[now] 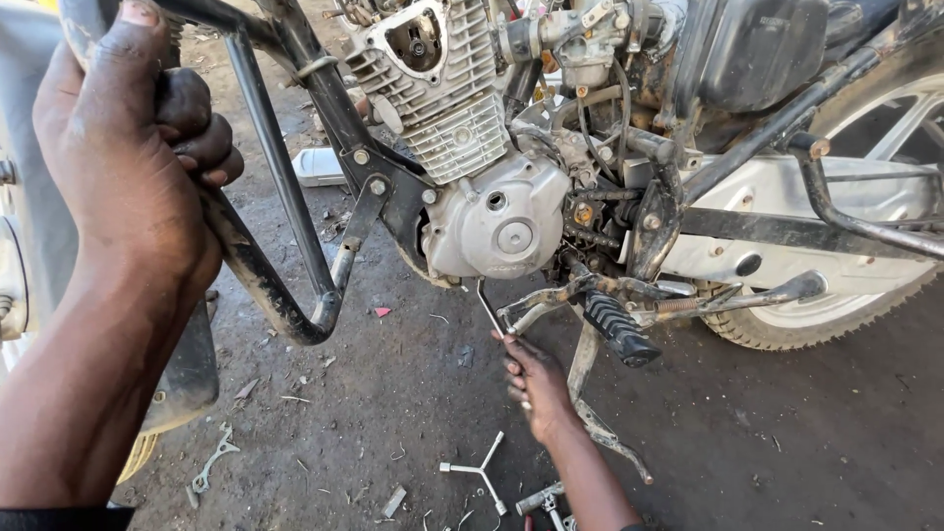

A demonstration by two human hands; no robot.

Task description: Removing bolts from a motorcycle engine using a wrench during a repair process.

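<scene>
My right hand (536, 382) is closed around a thin metal tool (490, 310), its shaft angled up from my fist to the underside of the engine (492, 211), just below the rounded silver side cover. My left hand (128, 147) is wrapped tight on the dark crash bar (280, 295) at the front of the frame, fingers curled over the tube, holding the motorbike.

The tool's tip sits at the bottom of the engine case, though I cannot tell what it is seated on, nor whether anything there is loose. I would judge the work under the engine to be mid-way: the tool is engaged, and nothing has visibly come away from the case.

The ribbed footrest (619, 329) and the stand (600, 413) hang just beside my right wrist. On the dirt ground (393, 393) nearer me lie a three-armed wrench (477, 472) and a few other small tools (546, 501). The rear wheel (846, 295) stands off to the right.
</scene>
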